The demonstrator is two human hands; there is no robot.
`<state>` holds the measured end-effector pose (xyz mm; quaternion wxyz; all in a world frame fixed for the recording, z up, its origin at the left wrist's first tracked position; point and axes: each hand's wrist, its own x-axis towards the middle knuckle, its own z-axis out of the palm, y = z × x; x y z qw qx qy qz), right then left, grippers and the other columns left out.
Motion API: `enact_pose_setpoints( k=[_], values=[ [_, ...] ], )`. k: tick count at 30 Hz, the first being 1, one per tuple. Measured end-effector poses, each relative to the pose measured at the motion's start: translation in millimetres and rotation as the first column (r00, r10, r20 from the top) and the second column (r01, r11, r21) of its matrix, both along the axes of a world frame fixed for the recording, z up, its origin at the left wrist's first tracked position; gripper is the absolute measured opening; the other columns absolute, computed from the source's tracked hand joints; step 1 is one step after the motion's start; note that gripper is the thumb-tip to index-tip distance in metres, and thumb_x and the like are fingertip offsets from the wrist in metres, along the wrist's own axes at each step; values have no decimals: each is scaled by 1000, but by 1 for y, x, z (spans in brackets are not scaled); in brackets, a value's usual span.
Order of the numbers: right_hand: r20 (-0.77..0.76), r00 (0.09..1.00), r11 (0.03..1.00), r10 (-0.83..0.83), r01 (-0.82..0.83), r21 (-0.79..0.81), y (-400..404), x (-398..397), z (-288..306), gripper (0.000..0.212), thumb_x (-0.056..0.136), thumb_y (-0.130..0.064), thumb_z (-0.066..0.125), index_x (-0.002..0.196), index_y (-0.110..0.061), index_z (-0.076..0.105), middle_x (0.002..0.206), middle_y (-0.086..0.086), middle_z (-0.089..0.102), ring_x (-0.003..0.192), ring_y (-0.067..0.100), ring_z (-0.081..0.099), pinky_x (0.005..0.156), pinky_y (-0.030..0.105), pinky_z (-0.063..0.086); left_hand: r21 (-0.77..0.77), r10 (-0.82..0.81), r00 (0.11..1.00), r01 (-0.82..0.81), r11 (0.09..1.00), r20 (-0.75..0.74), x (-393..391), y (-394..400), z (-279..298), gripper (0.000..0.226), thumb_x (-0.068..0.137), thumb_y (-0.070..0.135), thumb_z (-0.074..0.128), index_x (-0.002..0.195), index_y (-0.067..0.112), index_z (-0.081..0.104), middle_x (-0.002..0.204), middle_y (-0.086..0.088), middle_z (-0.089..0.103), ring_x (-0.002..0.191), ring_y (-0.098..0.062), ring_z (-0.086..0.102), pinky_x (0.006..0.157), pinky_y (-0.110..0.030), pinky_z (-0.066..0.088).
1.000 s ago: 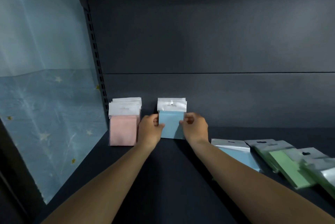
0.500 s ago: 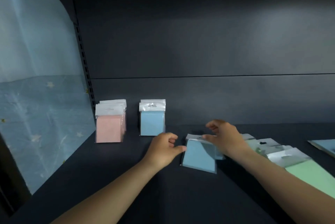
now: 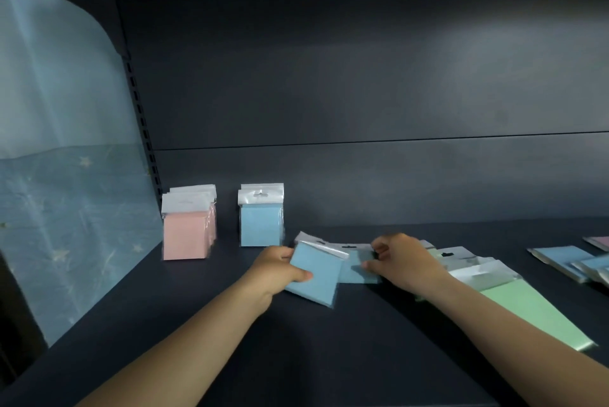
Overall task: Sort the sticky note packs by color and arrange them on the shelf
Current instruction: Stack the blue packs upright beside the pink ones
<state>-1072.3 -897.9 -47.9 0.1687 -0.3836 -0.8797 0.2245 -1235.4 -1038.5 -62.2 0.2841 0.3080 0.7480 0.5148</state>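
Observation:
My left hand (image 3: pixel 278 266) grips a blue sticky note pack (image 3: pixel 318 276) by its left edge, tilted just above the dark shelf (image 3: pixel 329 340). Just right of it my right hand (image 3: pixel 400 260) pinches a second blue pack (image 3: pixel 354 270) lying on the shelf. At the back left a row of pink packs (image 3: pixel 188 230) stands upright, with a row of blue packs (image 3: pixel 261 220) upright beside it. Green packs (image 3: pixel 524 304) lie flat to the right, partly under my right forearm.
More blue packs (image 3: pixel 566 258) and a pinkish one (image 3: pixel 601 242) lie at the far right edge. A light blue star-patterned cloth (image 3: pixel 66 192) hangs at the shelf's left end. The dark back wall (image 3: pixel 362 93) rises close behind the standing rows.
Both hands left the upright blue row and came forward and right to the loose pile. My left hand has taken hold of a blue pack, my right has closed on another.

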Motion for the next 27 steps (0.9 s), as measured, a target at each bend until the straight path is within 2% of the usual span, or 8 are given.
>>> enact_pose_setpoints(
  k=[2,5,10,13,18,21,24,27],
  values=[
    [90,996,1000,9,-10,9,-9,-7,1,36,76,-50,69,78,-17,56,79,-1,57,84,22,57,60,25,40,68,72,996,-75,995,46,-12,-9,0,37,76,-7,69,109,9,62,105,-6,69,97,-22,66,89,-33,51],
    [218,976,998,5,-18,60,-19,-24,0,58,78,-56,65,110,-8,57,110,8,61,105,25,57,77,28,41,135,132,990,-138,981,53,-26,-19,-3,36,79,-3,68,107,15,55,109,-6,66,99,-23,65,93,-40,51],
    [275,961,995,-28,51,-80,-18,-47,6,75,70,-57,72,123,-8,50,127,7,55,118,26,51,91,29,43,260,127,968,-183,948,216,-39,-28,-12,32,86,-6,59,111,13,50,105,-7,64,92,-22,64,82,-37,54],
    [262,962,978,-70,119,-173,-13,-57,10,81,68,-52,76,129,-9,46,134,8,48,125,26,46,104,33,40,302,145,960,-216,928,240,-46,-27,-15,31,86,-9,56,109,11,50,103,-9,64,88,-23,64,73,-33,53],
    [191,975,934,-110,167,-315,-9,-65,15,76,73,-28,80,132,-1,40,130,10,51,121,27,50,90,31,42,307,145,972,-197,931,185,-56,-27,-18,34,84,-8,59,110,13,52,109,-9,66,99,-25,65,89,-41,52],
    [97,983,872,-158,185,-454,-1,-64,13,53,74,-10,77,118,-2,49,110,13,56,108,29,56,78,32,44,310,130,978,-176,934,163,-59,-26,-17,37,83,-7,61,113,13,52,103,-3,67,94,-21,66,88,-38,52],
    [-93,974,810,-205,116,-575,2,-65,11,19,81,7,58,100,4,59,107,22,63,103,37,61,83,39,52,309,119,975,-175,935,190,-63,-26,-18,39,84,-7,61,117,11,52,104,-4,67,94,-21,66,87,-38,52],
    [-420,873,695,-248,-142,-705,-9,-63,8,25,89,15,41,105,6,58,105,21,64,93,32,61,80,37,50,302,106,963,-181,936,246,-69,-24,-18,35,86,-6,58,116,11,52,112,-9,64,101,-24,64,95,-42,50]
  ],
)
